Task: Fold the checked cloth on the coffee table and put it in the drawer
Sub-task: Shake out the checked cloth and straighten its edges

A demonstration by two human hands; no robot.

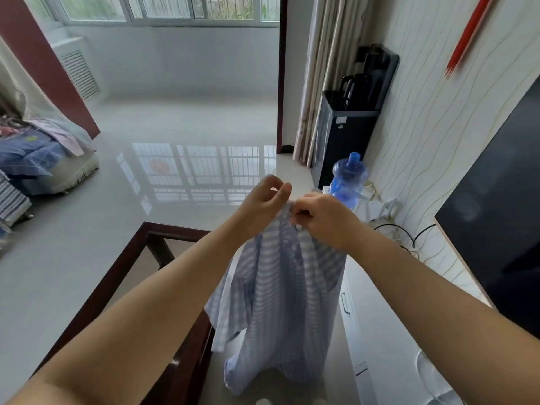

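Two hands held up together at the top edge of the checked cloth (280, 290), raised clear of the desk (122, 276). Right hand (324, 220) curled tight, pinching a bunched bit of the upper edge between thumb and fingers. Left hand (263, 200) just beside it, touching the same edge, thumb and forefinger curved toward each other with a gap between; whether fabric actually sits in that pinch, cannot tell.

Hanging straight down from the grip, long axis vertical, lower folds loose and crumpled, bottom hem dropping past the desk's dark wooden corner on the side nearer the white cabinet (368, 331). Both hands at the same end, so the whole length lies below them; judged next: sliding the left hand outward along the top edge to find a corner and spread the width before laying it flat. Right hand clearly the anchoring one.

Probable drawer in the white cabinet to the right, handle (344, 302) showing, shut.

No readable brand, label or writing anywhere.
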